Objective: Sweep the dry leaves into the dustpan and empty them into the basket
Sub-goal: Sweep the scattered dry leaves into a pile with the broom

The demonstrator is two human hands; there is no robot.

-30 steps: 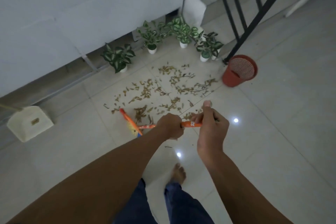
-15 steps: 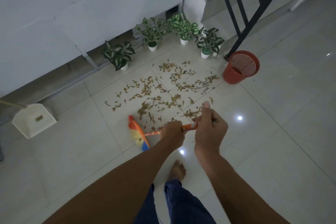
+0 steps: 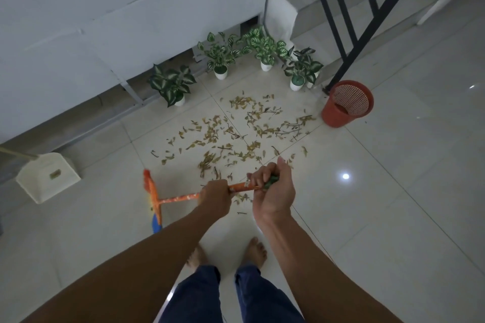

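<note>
Orange plastic broom (image 3: 183,198) gripped by both our hands, left hand (image 3: 214,198) mid-shaft, right hand (image 3: 273,191) at its end, fingers clamped; brittle dry leaves (image 3: 236,134) lie scattered, seemingly featherlight, cream dustpan (image 3: 47,177) well apart, red mesh basket (image 3: 347,103) nearby.

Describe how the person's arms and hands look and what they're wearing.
Both forearms are bare, with no sleeves in view. The left hand and right hand wear no gloves, and no rings, watch or bracelets are visible. Lower down, dark blue trousers and bare feet show.
</note>
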